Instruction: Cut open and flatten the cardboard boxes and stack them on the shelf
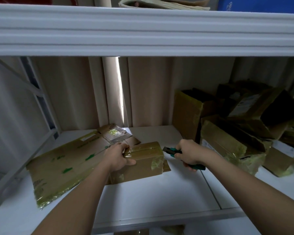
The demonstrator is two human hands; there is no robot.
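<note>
Box (143, 160) under left hand (117, 156) fingers (knife (180, 154) gripped right (188, 154)).

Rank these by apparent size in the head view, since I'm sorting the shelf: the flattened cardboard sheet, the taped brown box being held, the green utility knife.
1. Flattened cardboard sheet, largest.
2. Taped brown box.
3. Green utility knife, smallest, partly hidden by the right hand.

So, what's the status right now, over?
Left hand holds the taped box down. Right hand grips the knife, blade near the box's end. Flattened cardboard lies left; uncut boxes right. Nothing blocking.
</note>
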